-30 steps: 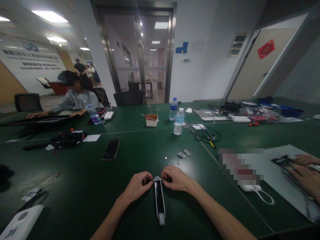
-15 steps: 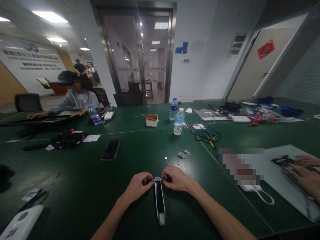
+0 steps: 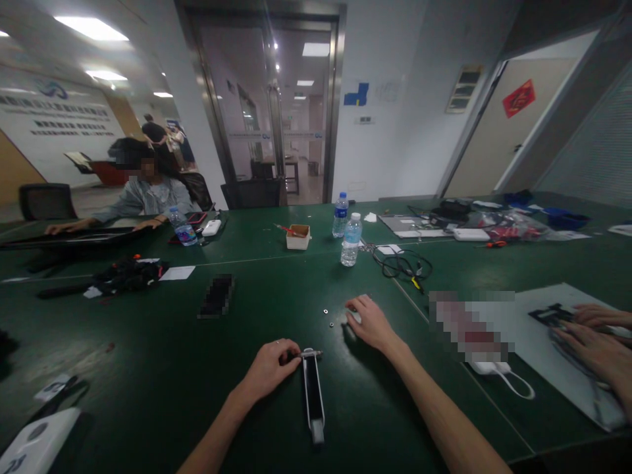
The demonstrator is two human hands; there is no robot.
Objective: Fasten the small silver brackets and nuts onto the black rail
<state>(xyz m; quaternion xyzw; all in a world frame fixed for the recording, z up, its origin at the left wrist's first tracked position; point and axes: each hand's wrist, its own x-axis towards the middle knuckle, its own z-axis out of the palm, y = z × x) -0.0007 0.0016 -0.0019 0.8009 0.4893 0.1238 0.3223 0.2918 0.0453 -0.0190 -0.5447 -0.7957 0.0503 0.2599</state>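
Observation:
A long black bar with a silver frame (image 3: 313,395) lies on the green table (image 3: 207,355), pointing away from me. My left hand (image 3: 272,365) is closed in a pinch on a thin metal pin (image 3: 311,354) across the bar's far end. My right hand (image 3: 369,321) rests further out, fingers bent down over small metal parts that it mostly hides. Two tiny washers (image 3: 326,311) lie just left of it.
Two water bottles (image 3: 351,240) and a small box (image 3: 299,237) stand at mid-table, with black cables (image 3: 402,264) beside them. A co-worker's hands (image 3: 600,336) work on a grey sheet at right. Another person sits far left. A white device (image 3: 39,444) lies near left.
My right hand let go of the pin at the bar's end and moved forward and right onto the small metal parts. The left hand stayed put. The view shifted slightly.

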